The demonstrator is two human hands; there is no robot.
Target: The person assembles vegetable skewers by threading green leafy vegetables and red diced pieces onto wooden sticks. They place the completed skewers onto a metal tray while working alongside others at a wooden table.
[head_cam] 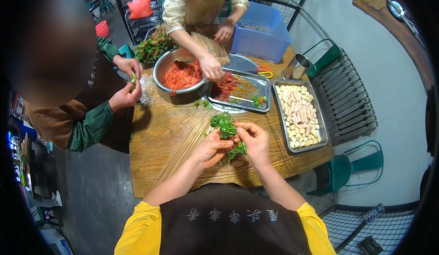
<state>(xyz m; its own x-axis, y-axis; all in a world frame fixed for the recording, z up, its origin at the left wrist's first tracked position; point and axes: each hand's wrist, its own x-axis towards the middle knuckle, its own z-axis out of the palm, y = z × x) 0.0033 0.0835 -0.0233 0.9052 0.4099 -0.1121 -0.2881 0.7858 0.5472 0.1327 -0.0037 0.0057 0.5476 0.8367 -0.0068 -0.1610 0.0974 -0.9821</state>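
Observation:
My left hand and my right hand meet over the near part of the wooden table, both gripping a bunch of leafy green herbs that looks like coriander. More of the greens show below and between my hands. To the left of my left hand, many thin bamboo skewers lie loosely side by side. Beyond the bunch sits a metal tray with strips of red raw meat. A skewer with greens and a red piece on its tip rests against the tray's near edge.
A co-worker's hand reaches into the meat tray; another person's hands hold greens at left. Around stand a steel bowl of red meat, a tray of pale cubes, scissors, a metal cup and a blue crate.

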